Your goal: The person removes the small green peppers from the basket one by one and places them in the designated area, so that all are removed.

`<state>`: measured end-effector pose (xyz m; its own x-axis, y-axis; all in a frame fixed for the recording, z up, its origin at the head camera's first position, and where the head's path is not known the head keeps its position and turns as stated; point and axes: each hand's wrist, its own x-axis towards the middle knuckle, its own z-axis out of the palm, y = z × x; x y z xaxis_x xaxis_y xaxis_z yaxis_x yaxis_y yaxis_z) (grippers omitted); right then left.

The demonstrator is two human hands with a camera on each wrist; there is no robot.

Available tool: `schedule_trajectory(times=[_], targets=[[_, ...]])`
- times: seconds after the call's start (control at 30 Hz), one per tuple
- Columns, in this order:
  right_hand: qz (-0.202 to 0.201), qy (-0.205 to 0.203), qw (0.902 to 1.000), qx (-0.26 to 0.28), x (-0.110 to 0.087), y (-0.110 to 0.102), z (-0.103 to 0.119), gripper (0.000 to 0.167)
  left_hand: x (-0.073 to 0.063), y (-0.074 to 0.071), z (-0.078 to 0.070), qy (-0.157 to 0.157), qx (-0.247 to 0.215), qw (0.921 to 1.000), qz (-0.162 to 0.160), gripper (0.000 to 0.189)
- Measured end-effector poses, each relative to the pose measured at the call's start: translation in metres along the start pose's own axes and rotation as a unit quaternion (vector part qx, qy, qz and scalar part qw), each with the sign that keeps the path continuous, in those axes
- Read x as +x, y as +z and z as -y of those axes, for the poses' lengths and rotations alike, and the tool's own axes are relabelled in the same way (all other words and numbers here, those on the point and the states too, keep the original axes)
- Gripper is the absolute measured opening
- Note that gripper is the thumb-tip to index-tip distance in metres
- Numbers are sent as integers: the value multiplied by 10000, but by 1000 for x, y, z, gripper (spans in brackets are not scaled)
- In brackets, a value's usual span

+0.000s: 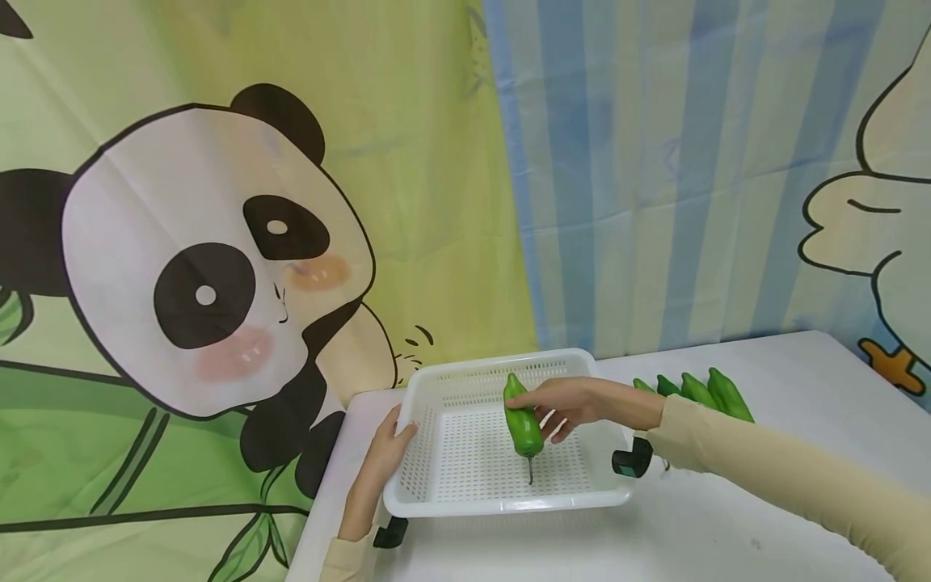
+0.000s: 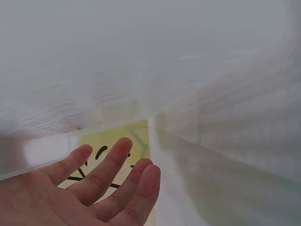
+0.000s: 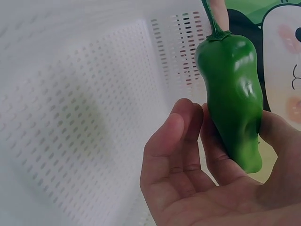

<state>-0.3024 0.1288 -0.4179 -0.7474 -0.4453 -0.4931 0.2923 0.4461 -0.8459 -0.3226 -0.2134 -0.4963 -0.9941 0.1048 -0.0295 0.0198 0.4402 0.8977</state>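
Note:
A white plastic basket [image 1: 509, 507] with a perforated floor and walls stands on the table. My left hand [image 1: 388, 453] holds it at the left rim, with the thumb over the edge. In the left wrist view the fingers [image 2: 110, 176] of that hand extend along the outside of the basket. Over the basket, my right hand [image 1: 570, 402] pinches a green pepper [image 1: 522, 420] between thumb and forefinger, stem pointing down toward the basket floor. The right wrist view shows the same glossy pepper [image 3: 233, 84], its other fingers loosely bent beside it.
Several more green peppers [image 1: 727, 394] lie on the white table [image 1: 800, 380] right of the basket, partly hidden by the right forearm. A curtain with a printed panda [image 1: 218, 202] and blue stripes hangs behind the table.

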Motion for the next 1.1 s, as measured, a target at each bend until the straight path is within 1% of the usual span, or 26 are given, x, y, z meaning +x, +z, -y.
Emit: schedule_trajectory(times=[0.27, 0.57, 0.83, 0.97, 1.1], targets=[[104, -89, 9998, 143, -25, -16, -12, 45, 0, 1, 0, 4, -71, 10000, 40, 55], [23, -142, 9997, 171, -58, -43, -22, 47, 0, 2, 0, 55, -88, 9999, 35, 55], [152, -317, 9991, 239, -86, -68, -45, 48, 1, 2, 0, 15, -102, 9999, 29, 56], [48, -343, 9991, 244, -102, -81, -58, 48, 1, 2, 0, -29, -85, 9999, 47, 57], [-153, -251, 9991, 292, -116, -97, -73, 50, -1, 0, -1, -43, 19, 10000, 11, 57]])
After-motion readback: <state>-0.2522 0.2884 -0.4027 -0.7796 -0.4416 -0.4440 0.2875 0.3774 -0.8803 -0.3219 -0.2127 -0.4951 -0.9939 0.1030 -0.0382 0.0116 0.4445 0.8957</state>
